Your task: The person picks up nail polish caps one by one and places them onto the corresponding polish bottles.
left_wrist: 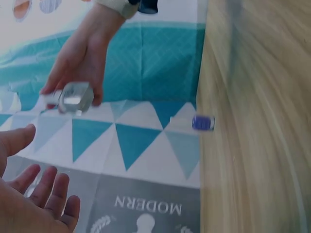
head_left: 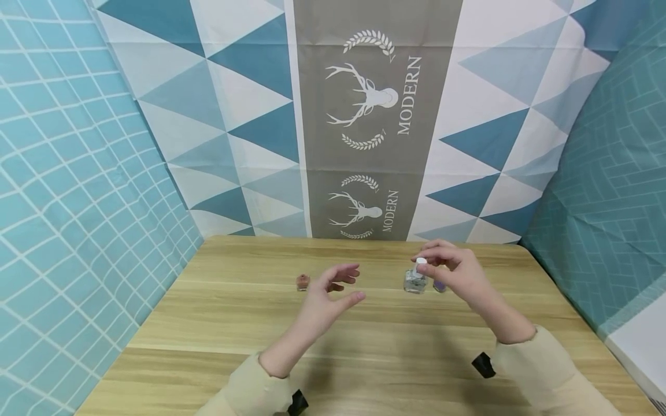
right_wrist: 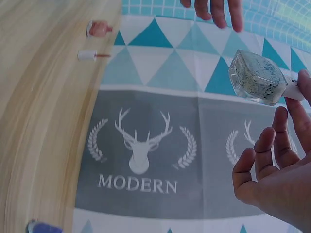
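The right hand [head_left: 455, 268] pinches the white cap [head_left: 421, 263] of a clear bottle [head_left: 414, 282] (speckled polish inside), raised above the table [head_left: 208, 323]. The left hand [head_left: 325, 293], fingers loosely spread, holds nothing. Peach [right_wrist: 99, 29] and purple bottles [head_left: 439, 286] stand on the tabletop.

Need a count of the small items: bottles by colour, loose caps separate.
Clear bottle, dark-flecked, held by its cap in the right hand: 1
Purple bottle: 1
Orange bottle: 1
Loose white brush cap: 1
Total: 4 (3 bottles, 1 loose cap)
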Tool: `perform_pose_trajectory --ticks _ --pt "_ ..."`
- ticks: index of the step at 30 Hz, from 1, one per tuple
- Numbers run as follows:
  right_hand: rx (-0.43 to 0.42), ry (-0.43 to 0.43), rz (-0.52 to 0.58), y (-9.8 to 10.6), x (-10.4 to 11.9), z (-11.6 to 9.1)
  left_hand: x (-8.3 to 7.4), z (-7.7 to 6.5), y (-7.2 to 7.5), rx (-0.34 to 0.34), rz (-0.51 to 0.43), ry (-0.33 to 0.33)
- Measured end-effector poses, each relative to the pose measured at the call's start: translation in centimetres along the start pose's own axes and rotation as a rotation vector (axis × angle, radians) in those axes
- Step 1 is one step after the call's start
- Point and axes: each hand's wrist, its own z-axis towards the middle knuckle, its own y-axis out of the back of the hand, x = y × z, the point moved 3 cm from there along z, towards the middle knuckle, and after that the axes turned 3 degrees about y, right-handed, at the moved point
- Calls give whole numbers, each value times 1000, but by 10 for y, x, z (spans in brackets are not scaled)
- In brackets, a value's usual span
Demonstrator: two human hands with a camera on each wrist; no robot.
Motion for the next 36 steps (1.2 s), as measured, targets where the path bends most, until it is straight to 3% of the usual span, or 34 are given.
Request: perform_pose_trajectory --ticks 4,8,20,36 --pt "-19 -12 -19 12 -4 -3 2 1 16 -27 48 -38" --pt "-39 -24 -48 23 -10 -7 7 0 32 -57 103 -27" --pt "-84 -70 -101 42 -39 -22 52 7 69 -110 240 -24" --pt "-108 -161 -150 37 -91 -45 113 24 90 -33 259 135"
